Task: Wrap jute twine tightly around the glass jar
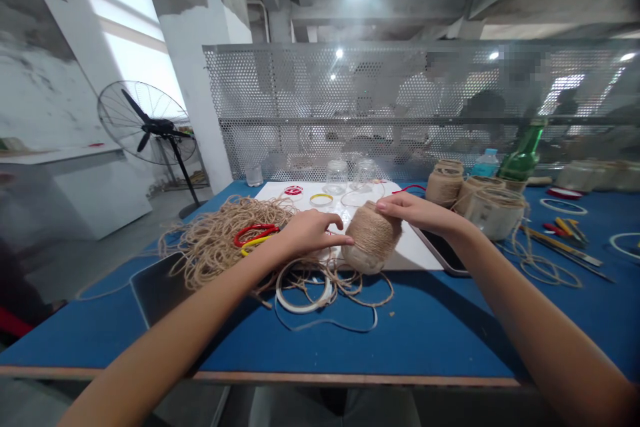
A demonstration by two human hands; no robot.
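Observation:
My right hand (413, 210) grips the upper end of a glass jar (373, 237) wound with jute twine. The jar leans to one side, and bare glass shows at its bottom. Reaching in from the left, my left hand (313, 230) has thumb and forefinger spread beside the jar, the thumb tip at its wound side. Whether that thumb presses on the twine I cannot tell. A big tangled heap of jute twine (215, 233) lies by my left forearm, with red-and-yellow-handled scissors (255, 235) on it. Loose twine loops and a white tape roll (303, 307) lie below the jar.
Clear glass jars (337, 177) stand behind on a white sheet (420, 253) with a yellow ring (321, 199). Several twine-wrapped jars (444, 183), a green bottle (523, 153) and brushes (565, 247) are at right. A perforated metal screen (310, 93) backs the blue table (425, 340).

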